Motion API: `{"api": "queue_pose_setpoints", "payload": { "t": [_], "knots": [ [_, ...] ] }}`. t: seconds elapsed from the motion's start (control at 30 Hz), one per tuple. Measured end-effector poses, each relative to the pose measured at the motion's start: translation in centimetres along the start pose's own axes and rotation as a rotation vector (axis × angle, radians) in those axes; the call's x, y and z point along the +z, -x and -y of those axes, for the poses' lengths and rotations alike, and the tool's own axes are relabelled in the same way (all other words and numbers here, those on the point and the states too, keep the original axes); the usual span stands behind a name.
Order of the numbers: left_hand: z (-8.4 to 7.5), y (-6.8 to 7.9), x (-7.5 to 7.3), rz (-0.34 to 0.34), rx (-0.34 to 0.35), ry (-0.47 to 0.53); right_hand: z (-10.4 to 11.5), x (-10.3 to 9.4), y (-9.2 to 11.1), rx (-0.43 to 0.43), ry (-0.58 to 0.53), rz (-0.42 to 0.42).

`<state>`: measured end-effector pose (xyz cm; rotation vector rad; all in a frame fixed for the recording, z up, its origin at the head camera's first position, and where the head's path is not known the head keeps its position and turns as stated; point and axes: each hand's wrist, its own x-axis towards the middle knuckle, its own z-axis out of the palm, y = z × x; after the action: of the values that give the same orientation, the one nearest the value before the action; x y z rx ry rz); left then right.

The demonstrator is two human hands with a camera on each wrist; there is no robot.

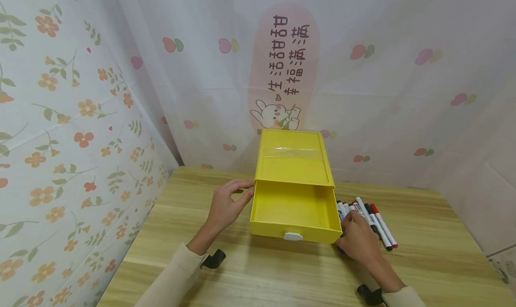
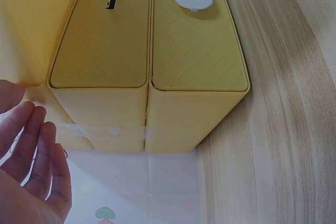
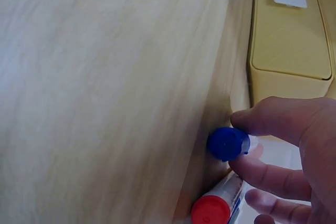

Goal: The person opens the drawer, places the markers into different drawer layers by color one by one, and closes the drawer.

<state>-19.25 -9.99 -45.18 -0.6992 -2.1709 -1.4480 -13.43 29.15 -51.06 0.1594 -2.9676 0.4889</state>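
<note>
A yellow drawer cabinet (image 1: 294, 170) stands on the wooden table with its top drawer (image 1: 293, 206) pulled out and bare inside. My left hand (image 1: 226, 205) rests its fingertips at the cabinet's left side, by the top edge; in the left wrist view its fingers are loosely bent and hold nothing. At the cabinet's right side, my right hand (image 1: 358, 237) pinches a blue-capped marker (image 3: 228, 144) between thumb and index finger. A red-capped marker (image 3: 211, 211) lies just below it in the right wrist view. The hand covers part of the marker group in the head view.
Several white markers (image 1: 380, 226) with black and red caps lie right of the cabinet. Two closed drawer fronts (image 2: 202, 45) show below the pulled-out drawer, which juts toward me with a white handle (image 1: 293, 236). A printed curtain (image 1: 383, 96) hangs behind the table (image 1: 181, 217).
</note>
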Motion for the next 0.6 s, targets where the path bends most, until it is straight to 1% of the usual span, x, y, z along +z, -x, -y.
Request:
{"api": "queue_pose_setpoints", "payload": {
  "t": [0.1,0.37,0.6],
  "knots": [
    [0.0,0.0,0.0,0.0,0.002,0.01,0.1,0.0,0.0,0.006,0.001,0.0],
    [0.1,0.1,0.0,0.004,-0.013,0.013,0.2,-0.6,-0.2,0.054,-0.006,0.006],
    [-0.1,0.0,0.0,0.011,-0.024,0.01,-0.1,-1.7,-0.2,0.098,-0.061,-0.01]
  ]
}}
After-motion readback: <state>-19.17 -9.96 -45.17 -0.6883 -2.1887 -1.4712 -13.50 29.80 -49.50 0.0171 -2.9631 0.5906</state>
